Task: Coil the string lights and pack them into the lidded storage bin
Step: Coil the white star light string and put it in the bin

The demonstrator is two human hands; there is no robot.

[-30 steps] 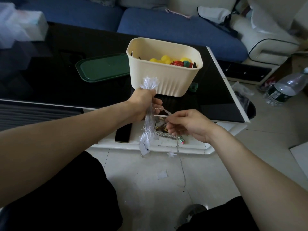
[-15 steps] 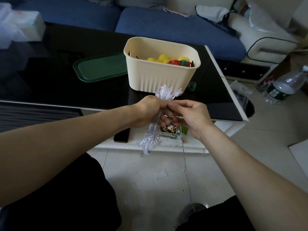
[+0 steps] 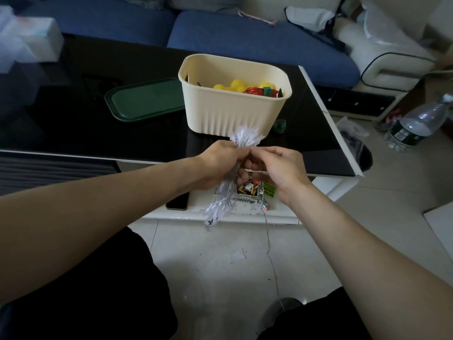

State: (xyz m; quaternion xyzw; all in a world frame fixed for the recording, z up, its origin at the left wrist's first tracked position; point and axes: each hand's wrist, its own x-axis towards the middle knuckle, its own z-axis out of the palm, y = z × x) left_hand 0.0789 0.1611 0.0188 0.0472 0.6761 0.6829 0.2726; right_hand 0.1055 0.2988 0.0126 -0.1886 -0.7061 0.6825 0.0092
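Storage bin (image 3: 232,111): cream plastic, matt, ribbed lower wall, smooth rim. Lid (image 3: 144,100): dark green plastic, slight sheen. Coffee table top (image 3: 73,128): black glass, glossy, mirror-like reflections; white glossy edge. String lights (image 3: 245,138): translucent white plastic tips, thin clear-looking wire. Sofa cushions (image 3: 245,38): blue woven cloth, matt. Armrest (image 3: 392,62): cream, smooth, leather-like, dark piping. Water bottle (image 3: 416,123): clear plastic, shiny, dark label. Floor (image 3: 220,261): pale tile, polished. Small dish (image 3: 247,197): clear cut glass, ridged. Phone (image 3: 176,202): black, glossy.
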